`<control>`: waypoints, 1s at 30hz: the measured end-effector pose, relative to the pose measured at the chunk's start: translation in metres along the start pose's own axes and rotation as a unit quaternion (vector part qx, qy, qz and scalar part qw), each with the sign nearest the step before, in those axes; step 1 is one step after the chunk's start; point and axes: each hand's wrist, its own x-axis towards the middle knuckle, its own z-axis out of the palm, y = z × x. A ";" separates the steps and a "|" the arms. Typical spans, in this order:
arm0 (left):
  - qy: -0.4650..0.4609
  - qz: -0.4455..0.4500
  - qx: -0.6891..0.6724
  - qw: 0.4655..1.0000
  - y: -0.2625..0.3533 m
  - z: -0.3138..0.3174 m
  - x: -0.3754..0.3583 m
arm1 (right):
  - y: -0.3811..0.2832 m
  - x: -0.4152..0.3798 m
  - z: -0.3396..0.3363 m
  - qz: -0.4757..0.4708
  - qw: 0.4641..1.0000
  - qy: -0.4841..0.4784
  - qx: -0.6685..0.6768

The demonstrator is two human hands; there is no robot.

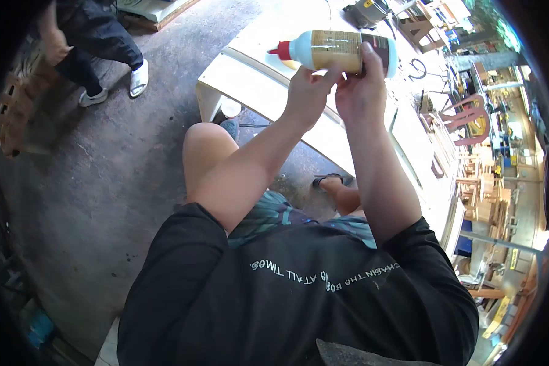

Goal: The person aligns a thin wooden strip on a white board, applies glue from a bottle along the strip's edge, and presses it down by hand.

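A white glue bottle (335,50) with a red nozzle cap lies sideways in front of me, above the white table. Its label is tan with a dark part toward the base. My right hand (363,91) is closed around the base half, the thumb laid over the dark label. At the underside of the bottle, my left hand (311,94) has curled fingers against the tan label, close to the right hand's fingers. Part of the left fingers is hidden behind the bottle.
The white table (256,82) stretches away beneath my hands. At the upper left stands another person (97,43) in dark trousers and white shoes. A black machine (369,12) is at the table's far end. Pink chair (473,119) and wooden pieces are on the right.
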 end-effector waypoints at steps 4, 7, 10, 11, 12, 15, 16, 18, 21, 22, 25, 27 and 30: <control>-0.043 0.124 0.253 0.958 -0.049 -0.034 0.015 | 0.015 0.065 0.038 0.006 0.999 -0.024 0.031; -0.121 0.102 0.266 0.951 -0.041 -0.037 0.030 | 0.047 0.106 0.056 0.020 0.990 -0.100 0.096; -0.081 0.058 0.237 0.966 -0.041 -0.048 0.048 | 0.071 0.126 0.078 0.082 0.975 -0.099 0.181; -0.068 0.052 0.253 0.964 -0.042 -0.054 0.052 | 0.076 0.127 0.085 0.088 0.977 -0.059 0.187; -0.056 0.046 0.269 0.960 -0.043 -0.059 0.056 | 0.082 0.127 0.092 0.091 0.977 -0.020 0.193; -0.025 0.081 0.303 0.949 -0.045 -0.064 0.061 | 0.103 0.128 0.095 0.062 0.984 -0.034 0.161; -0.017 0.075 0.326 0.942 -0.046 -0.064 0.061 | 0.115 0.141 0.088 0.063 0.988 -0.053 0.133; -0.023 0.096 0.356 0.929 -0.050 -0.066 0.063 | 0.126 0.157 0.092 0.030 0.991 -0.125 0.047; -0.061 0.076 0.425 0.900 -0.044 -0.069 0.059 | 0.134 0.166 0.102 -0.041 0.971 -0.212 -0.106; -0.059 0.087 0.435 0.895 -0.045 -0.071 0.058 | 0.135 0.170 0.104 -0.022 0.965 -0.217 -0.146; -0.054 0.093 0.489 0.866 -0.049 -0.075 0.055 | 0.140 0.177 0.115 0.004 0.945 -0.253 -0.207; -0.052 0.083 0.517 0.850 -0.049 -0.077 0.055 | 0.149 0.185 0.116 -0.013 0.925 -0.305 -0.228; -0.054 0.056 0.538 0.839 -0.050 -0.081 0.056 | 0.160 0.189 0.112 -0.017 0.912 -0.310 -0.269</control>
